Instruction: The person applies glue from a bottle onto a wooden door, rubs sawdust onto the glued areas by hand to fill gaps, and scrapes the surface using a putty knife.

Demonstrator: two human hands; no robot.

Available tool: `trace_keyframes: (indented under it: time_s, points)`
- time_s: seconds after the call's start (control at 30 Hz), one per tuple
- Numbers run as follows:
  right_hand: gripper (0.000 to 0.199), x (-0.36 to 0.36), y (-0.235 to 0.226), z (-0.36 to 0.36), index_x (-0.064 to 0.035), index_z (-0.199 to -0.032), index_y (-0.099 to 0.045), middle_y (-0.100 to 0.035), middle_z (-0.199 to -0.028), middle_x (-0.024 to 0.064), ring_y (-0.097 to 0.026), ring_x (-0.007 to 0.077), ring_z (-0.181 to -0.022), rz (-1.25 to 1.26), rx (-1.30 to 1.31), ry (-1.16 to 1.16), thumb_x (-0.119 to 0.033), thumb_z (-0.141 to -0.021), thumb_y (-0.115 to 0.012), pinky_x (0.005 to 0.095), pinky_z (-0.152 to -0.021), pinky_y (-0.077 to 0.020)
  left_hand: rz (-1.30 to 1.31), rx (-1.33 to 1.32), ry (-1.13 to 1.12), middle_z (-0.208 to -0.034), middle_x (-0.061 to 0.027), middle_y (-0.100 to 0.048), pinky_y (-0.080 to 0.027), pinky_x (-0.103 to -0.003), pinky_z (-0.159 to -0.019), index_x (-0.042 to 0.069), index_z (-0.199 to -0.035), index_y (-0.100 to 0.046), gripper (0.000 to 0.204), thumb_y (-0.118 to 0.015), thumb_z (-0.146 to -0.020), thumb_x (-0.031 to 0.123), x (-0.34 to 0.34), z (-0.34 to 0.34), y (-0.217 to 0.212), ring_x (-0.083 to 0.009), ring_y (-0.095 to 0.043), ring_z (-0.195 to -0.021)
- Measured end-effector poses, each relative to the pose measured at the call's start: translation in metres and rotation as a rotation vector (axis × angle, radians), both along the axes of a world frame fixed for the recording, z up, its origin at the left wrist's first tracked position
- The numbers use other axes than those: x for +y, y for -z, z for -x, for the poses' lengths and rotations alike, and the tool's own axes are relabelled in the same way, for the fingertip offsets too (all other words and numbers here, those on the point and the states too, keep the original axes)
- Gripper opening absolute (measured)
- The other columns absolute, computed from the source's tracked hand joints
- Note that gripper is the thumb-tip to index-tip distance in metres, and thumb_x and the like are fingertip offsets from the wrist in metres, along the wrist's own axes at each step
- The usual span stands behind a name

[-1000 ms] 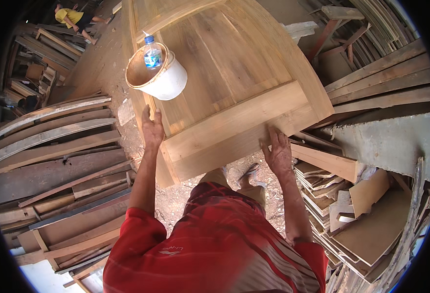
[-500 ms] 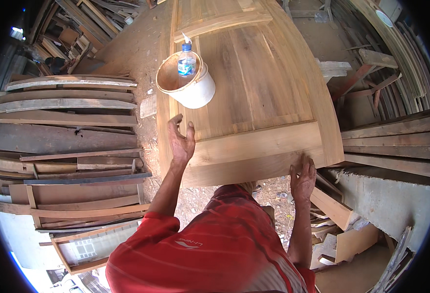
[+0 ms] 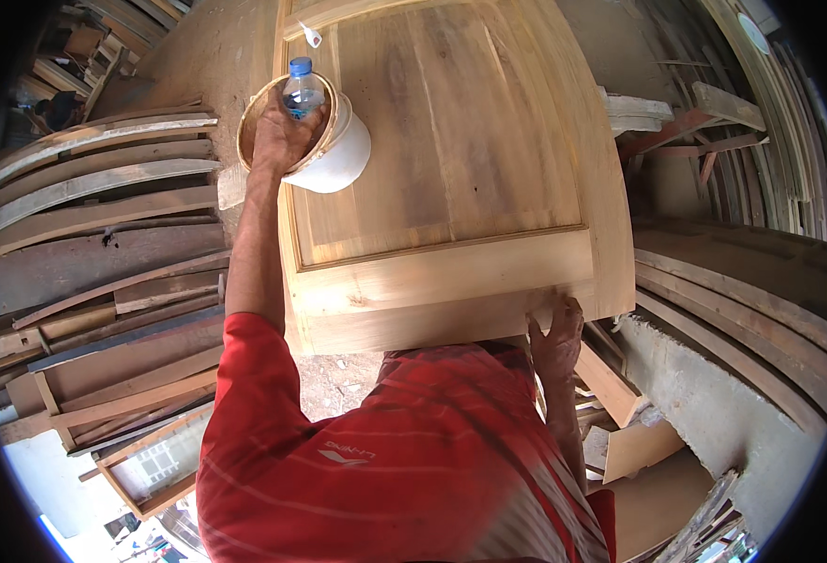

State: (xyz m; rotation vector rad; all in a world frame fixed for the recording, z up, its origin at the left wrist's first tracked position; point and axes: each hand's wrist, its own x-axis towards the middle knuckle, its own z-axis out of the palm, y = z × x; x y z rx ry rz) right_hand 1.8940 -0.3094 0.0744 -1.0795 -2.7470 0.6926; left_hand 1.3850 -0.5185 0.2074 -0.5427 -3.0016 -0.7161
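Observation:
A clear plastic bottle (image 3: pixel 302 86) with a blue cap stands in a white bucket (image 3: pixel 340 155). My left hand (image 3: pixel 285 136) reaches over the bucket's near rim, its fingers and thumb closed around the bottle's lower part; the bottle's base is hidden inside. The bucket rests on the left side of a wooden panel door (image 3: pixel 451 272) lying flat. At the door's near edge, toward its right corner, my right hand (image 3: pixel 558 340) has its fingers apart with nothing seen in them, the fingertips at the wood.
A small white object (image 3: pixel 311 37) lies on the door beyond the bucket. Stacked planks (image 3: pixel 104 202) fill the left side. To the right are a wooden trestle (image 3: pixel 686 136), long boards (image 3: pixel 742 319) and a rough grey slab (image 3: pixel 704 375).
My left hand has moved forward from beside the door's near left part into the bucket and closed on the bottle. My right hand stays at the near edge. The view has shifted.

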Motion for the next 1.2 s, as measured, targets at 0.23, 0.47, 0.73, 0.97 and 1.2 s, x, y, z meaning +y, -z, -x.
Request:
trace_keyframes:
  time_s: [0.23,0.47,0.73,0.97,1.2]
  points:
    - [0.072,0.044,-0.019,0.03,0.0029,-0.152,-0.047,-0.045,-0.153,0.0284,-0.049,0.0476,-0.137,0.161,0.142,-0.198,-0.02,-0.091,-0.079,0.0558,-0.112,-0.0456,-0.337,0.325,-0.179,-0.137,-0.0264,-0.064,-0.052,-0.045,-0.107,-0.003,-0.154,-0.041,0.089,-0.086,-0.088,0.037,-0.013,-0.039,-0.039,-0.036,-0.066,-0.124]
    - [0.068,0.089,-0.02,0.072,0.0022,-0.152,-0.046,-0.05,-0.151,0.0279,-0.047,0.0462,-0.141,0.141,-0.012,-0.411,-0.021,-0.094,-0.074,0.0534,-0.119,-0.0391,-0.815,0.513,-0.235,-0.13,-0.017,-0.063,-0.05,-0.039,-0.106,-0.005,-0.139,-0.049,0.066,-0.087,-0.093,0.025,-0.05,-0.074,-0.035,-0.0249,-0.063,-0.117]
    - [0.045,0.079,-0.042,0.14,0.0022,-0.132,-0.064,-0.066,-0.13,0.0244,-0.063,0.0423,-0.123,0.283,0.016,-0.468,-0.027,-0.099,-0.074,0.0511,-0.107,-0.0493,-1.033,0.612,-0.416,-0.129,-0.0128,-0.064,-0.049,-0.038,-0.106,-0.003,-0.138,-0.053,0.058,-0.082,-0.097,0.025,-0.07,-0.122,-0.04,-0.0209,-0.062,-0.118]
    - [0.021,-0.033,-0.2,0.39,-0.0005,-0.118,-0.07,-0.075,-0.109,0.0177,-0.074,0.0338,-0.093,0.252,0.629,-0.948,-0.005,-0.098,-0.072,0.0447,-0.08,-0.0588,-1.221,0.444,-0.426,-0.136,-0.0148,-0.06,-0.046,-0.043,-0.11,-0.003,-0.145,-0.048,0.071,-0.085,-0.093,0.026,-0.088,-0.166,-0.026,-0.0243,-0.059,-0.124]
    - [0.019,-0.102,-0.139,0.54,0.0056,-0.106,-0.07,-0.071,-0.119,0.0251,-0.072,0.0407,-0.105,-0.274,-0.395,-1.385,0.001,-0.094,-0.056,0.0495,-0.087,-0.0584,-1.117,0.337,-0.427,-0.146,-0.027,-0.057,-0.049,-0.047,-0.11,-0.008,-0.15,-0.043,0.086,-0.086,-0.09,0.036,-0.122,-0.208,-0.017,-0.0328,-0.06,-0.131]
